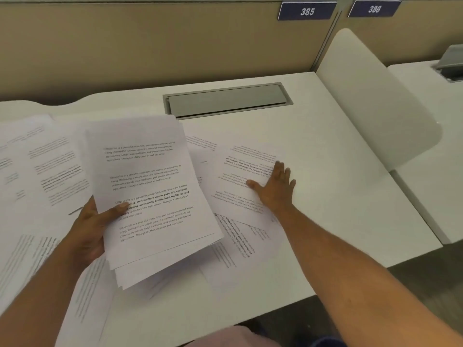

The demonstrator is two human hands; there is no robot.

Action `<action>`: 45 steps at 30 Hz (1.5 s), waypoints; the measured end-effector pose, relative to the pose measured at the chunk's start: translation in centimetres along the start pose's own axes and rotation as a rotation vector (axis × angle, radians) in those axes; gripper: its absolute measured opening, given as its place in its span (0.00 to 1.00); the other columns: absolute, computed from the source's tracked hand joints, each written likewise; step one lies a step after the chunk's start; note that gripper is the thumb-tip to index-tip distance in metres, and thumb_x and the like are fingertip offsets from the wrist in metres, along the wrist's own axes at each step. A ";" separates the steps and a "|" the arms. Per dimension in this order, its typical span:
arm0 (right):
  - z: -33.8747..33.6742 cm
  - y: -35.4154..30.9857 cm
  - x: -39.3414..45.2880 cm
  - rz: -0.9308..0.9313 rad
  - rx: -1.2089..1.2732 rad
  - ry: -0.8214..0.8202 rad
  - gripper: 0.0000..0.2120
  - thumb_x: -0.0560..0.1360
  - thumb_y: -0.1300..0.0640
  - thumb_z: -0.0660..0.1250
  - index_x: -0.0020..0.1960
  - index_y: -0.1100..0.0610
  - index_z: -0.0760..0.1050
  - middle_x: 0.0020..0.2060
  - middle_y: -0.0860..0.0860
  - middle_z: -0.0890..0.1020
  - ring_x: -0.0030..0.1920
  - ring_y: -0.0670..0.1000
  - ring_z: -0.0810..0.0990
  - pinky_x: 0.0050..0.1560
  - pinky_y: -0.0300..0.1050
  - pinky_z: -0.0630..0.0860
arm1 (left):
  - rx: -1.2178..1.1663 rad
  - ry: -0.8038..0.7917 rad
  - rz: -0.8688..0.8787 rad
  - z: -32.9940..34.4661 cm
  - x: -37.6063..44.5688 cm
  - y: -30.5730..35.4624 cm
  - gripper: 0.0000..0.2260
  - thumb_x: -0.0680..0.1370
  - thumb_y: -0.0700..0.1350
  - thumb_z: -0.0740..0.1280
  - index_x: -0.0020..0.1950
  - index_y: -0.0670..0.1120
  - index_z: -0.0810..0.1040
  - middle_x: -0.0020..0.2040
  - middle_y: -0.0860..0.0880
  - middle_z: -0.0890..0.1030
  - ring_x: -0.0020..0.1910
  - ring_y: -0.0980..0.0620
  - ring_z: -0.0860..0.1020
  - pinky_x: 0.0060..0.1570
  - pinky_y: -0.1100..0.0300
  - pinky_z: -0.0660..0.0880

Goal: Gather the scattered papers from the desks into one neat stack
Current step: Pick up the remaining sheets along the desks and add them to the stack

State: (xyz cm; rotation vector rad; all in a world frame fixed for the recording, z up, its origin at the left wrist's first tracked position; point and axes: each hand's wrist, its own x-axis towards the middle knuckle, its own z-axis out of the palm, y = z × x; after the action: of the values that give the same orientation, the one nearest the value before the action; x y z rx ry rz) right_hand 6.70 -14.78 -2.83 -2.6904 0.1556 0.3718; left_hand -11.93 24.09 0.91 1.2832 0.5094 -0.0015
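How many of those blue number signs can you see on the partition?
2. One sign reading 385 is at the top, right of centre; the second sign is just right of it, past the divider. Others may lie outside the frame.

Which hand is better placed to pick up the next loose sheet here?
Right. The right hand lies flat, fingers spread, on a loose sheet on the desk, while the left hand is occupied gripping the gathered stack.
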 end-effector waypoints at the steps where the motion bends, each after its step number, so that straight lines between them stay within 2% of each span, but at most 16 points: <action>1: 0.3 0.2 0.2 -0.010 0.003 0.009 0.55 0.78 0.30 0.65 0.87 0.60 0.43 0.87 0.58 0.49 0.87 0.60 0.45 0.85 0.65 0.44 | -0.002 0.015 0.006 0.0 -0.7 0.0 0.21 0.83 0.34 0.69 0.71 0.56 0.82 0.64 0.46 0.90 0.56 0.43 0.91 0.46 0.46 0.90; 5: 1.2 -0.1 -0.4 -0.055 0.075 0.137 0.50 0.78 0.36 0.72 0.85 0.63 0.54 0.81 0.61 0.67 0.84 0.63 0.59 0.83 0.62 0.57 | -0.012 0.073 0.019 -0.7 -3.3 -0.5 0.22 0.82 0.35 0.70 0.72 0.55 0.83 0.65 0.46 0.89 0.58 0.42 0.90 0.48 0.46 0.90; 8: 0.3 -1.4 -0.8 0.002 0.312 0.186 0.46 0.73 0.52 0.82 0.82 0.59 0.61 0.67 0.61 0.80 0.73 0.63 0.73 0.69 0.54 0.75 | -0.041 0.110 0.023 -1.6 -4.6 -1.4 0.25 0.84 0.33 0.68 0.79 0.52 0.78 0.69 0.45 0.88 0.60 0.43 0.89 0.52 0.46 0.89; 11: -1.1 -2.9 -1.4 0.054 0.546 0.208 0.46 0.71 0.66 0.82 0.82 0.58 0.61 0.70 0.59 0.78 0.72 0.59 0.76 0.65 0.43 0.71 | -0.051 0.090 0.012 -2.6 -4.8 -1.8 0.26 0.85 0.33 0.67 0.80 0.52 0.76 0.71 0.45 0.86 0.64 0.42 0.88 0.55 0.45 0.88; 14: -2.3 -3.9 -2.7 0.118 0.653 0.237 0.52 0.71 0.67 0.82 0.85 0.56 0.56 0.75 0.58 0.72 0.76 0.58 0.72 0.73 0.47 0.69 | -0.051 0.059 -0.008 -3.5 -4.0 -1.5 0.26 0.84 0.34 0.68 0.80 0.53 0.76 0.71 0.45 0.86 0.63 0.42 0.89 0.52 0.44 0.89; 17: -3.2 -3.9 -5.0 0.326 0.921 0.244 0.56 0.69 0.67 0.83 0.86 0.56 0.53 0.78 0.58 0.70 0.76 0.57 0.73 0.76 0.52 0.72 | -0.041 0.003 -0.019 -4.6 -2.7 -0.7 0.25 0.84 0.34 0.69 0.79 0.52 0.77 0.69 0.45 0.87 0.61 0.42 0.89 0.50 0.46 0.89; 20: -2.5 -3.1 -8.6 0.537 1.192 0.245 0.42 0.69 0.72 0.81 0.79 0.61 0.68 0.69 0.57 0.81 0.66 0.58 0.82 0.67 0.59 0.81 | -0.017 -0.071 -0.028 -5.7 -1.3 -0.1 0.24 0.84 0.34 0.68 0.77 0.53 0.80 0.67 0.46 0.89 0.59 0.43 0.90 0.49 0.47 0.89; 21: -1.5 -2.7 -10.0 0.578 1.183 0.241 0.33 0.70 0.74 0.80 0.73 0.63 0.75 0.64 0.58 0.84 0.62 0.59 0.85 0.62 0.60 0.84 | -0.014 -0.095 -0.034 -6.0 -0.8 0.1 0.23 0.84 0.34 0.69 0.74 0.54 0.82 0.67 0.46 0.89 0.59 0.43 0.90 0.49 0.48 0.89; 23: 1.1 -2.2 -12.5 0.630 1.078 0.256 0.21 0.72 0.75 0.75 0.64 0.63 0.82 0.56 0.57 0.87 0.58 0.61 0.87 0.52 0.51 0.86 | -0.010 -0.140 -0.048 -6.6 0.1 0.5 0.21 0.82 0.35 0.71 0.70 0.56 0.85 0.66 0.46 0.89 0.59 0.43 0.90 0.48 0.48 0.89; 25: 3.0 -2.6 -14.3 0.693 0.848 0.270 0.19 0.74 0.67 0.75 0.64 0.61 0.80 0.59 0.56 0.84 0.62 0.62 0.82 0.54 0.50 0.82 | 0.011 -0.192 -0.056 -7.0 1.0 0.6 0.21 0.81 0.37 0.72 0.70 0.56 0.84 0.66 0.46 0.89 0.59 0.43 0.90 0.48 0.48 0.89; 28: 4.1 -3.4 -15.3 0.777 0.378 0.187 0.41 0.70 0.48 0.83 0.74 0.59 0.68 0.72 0.61 0.70 0.73 0.64 0.69 0.71 0.60 0.73 | 0.010 -0.241 -0.074 -7.8 2.1 0.6 0.21 0.80 0.38 0.72 0.70 0.56 0.84 0.67 0.46 0.89 0.60 0.43 0.90 0.49 0.49 0.89; 31: 4.4 -3.7 -14.9 0.678 0.254 0.207 0.55 0.68 0.40 0.83 0.81 0.63 0.58 0.80 0.62 0.63 0.82 0.63 0.59 0.81 0.61 0.62 | -0.001 -0.282 -0.090 -8.6 2.8 0.5 0.23 0.78 0.39 0.74 0.71 0.56 0.84 0.68 0.45 0.88 0.61 0.41 0.89 0.50 0.47 0.89; 34: 4.5 -3.8 -14.2 0.629 0.246 0.243 0.55 0.68 0.44 0.84 0.80 0.67 0.56 0.78 0.64 0.66 0.81 0.64 0.61 0.82 0.59 0.60 | -0.002 -0.296 -0.107 -9.5 3.0 0.3 0.24 0.77 0.41 0.77 0.71 0.57 0.84 0.67 0.44 0.88 0.61 0.40 0.89 0.50 0.47 0.89; 38: 4.4 -4.5 -14.0 0.606 0.373 0.319 0.48 0.66 0.57 0.87 0.75 0.65 0.61 0.69 0.63 0.76 0.74 0.64 0.71 0.69 0.57 0.77 | -0.004 -0.282 -0.104 -10.0 2.9 0.0 0.22 0.77 0.41 0.76 0.69 0.58 0.85 0.66 0.45 0.89 0.60 0.40 0.90 0.48 0.48 0.89; 41: 4.4 -5.6 -13.8 0.606 0.401 0.386 0.46 0.67 0.65 0.85 0.76 0.62 0.61 0.66 0.62 0.79 0.71 0.64 0.72 0.63 0.58 0.81 | -0.001 -0.272 -0.105 -10.3 2.8 0.1 0.22 0.76 0.41 0.76 0.67 0.59 0.85 0.65 0.45 0.90 0.58 0.40 0.90 0.47 0.48 0.89; 45: 3.3 -6.4 -13.0 0.593 0.706 0.482 0.46 0.71 0.75 0.76 0.83 0.60 0.59 0.69 0.60 0.79 0.64 0.59 0.82 0.57 0.42 0.78 | -0.012 -0.261 -0.091 -11.4 3.1 0.5 0.22 0.76 0.40 0.75 0.67 0.58 0.86 0.65 0.44 0.90 0.59 0.40 0.90 0.47 0.48 0.89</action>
State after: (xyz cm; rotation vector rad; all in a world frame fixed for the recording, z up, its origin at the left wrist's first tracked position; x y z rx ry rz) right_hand -5.48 -6.92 0.40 -1.9315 1.0247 -0.1633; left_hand -13.18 35.51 -1.94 1.2254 0.3417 -0.2390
